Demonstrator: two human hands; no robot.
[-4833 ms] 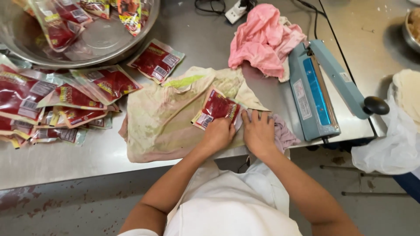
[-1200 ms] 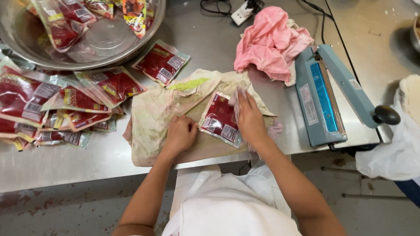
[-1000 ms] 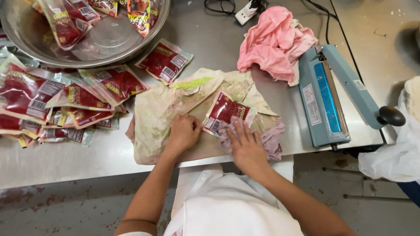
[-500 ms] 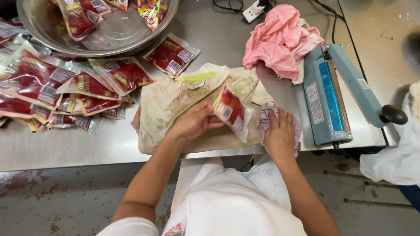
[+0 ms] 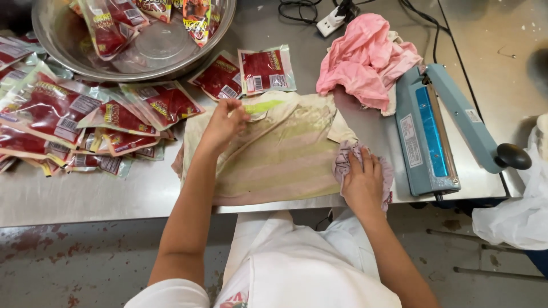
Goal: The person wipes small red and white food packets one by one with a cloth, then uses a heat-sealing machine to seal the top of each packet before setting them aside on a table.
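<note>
Flat, clear-edged pouches filled with dark red lie across the left half of the steel table [image 5: 85, 197], each with a small white label patch and a band of yellow and red print. A loose heap of pouches [image 5: 63, 122] covers the table's left side, more sit inside the big steel bowl [image 5: 137, 54] at the top, and two lie apart just beyond the stained cloth: one angled pouch [image 5: 220, 77] against the bowl's rim and one squarer pouch [image 5: 265, 69] to its right. The stained cloth [image 5: 279, 154], cream with faint pink and green bands, is spread at the table's near edge. The left hand [image 5: 224, 121] rests on its far left corner, fingers curled together near a green patch; whether they pinch the cloth cannot be told. It holds no pouch, the angled pouch lying just beyond the fingertips. The right hand [image 5: 362, 182] presses flat, fingers slightly spread, on a small pale purple rag [image 5: 345, 162] at the cloth's right edge. Past it stands a blue heat sealer [image 5: 434, 134] with its arm raised and a black knob at the end. A crumpled pink cloth [image 5: 365, 57] lies beyond the sealer, a white power strip [image 5: 334, 17] with black cords beyond that, and a white plastic bag [image 5: 516, 214] hangs at the far right.
</note>
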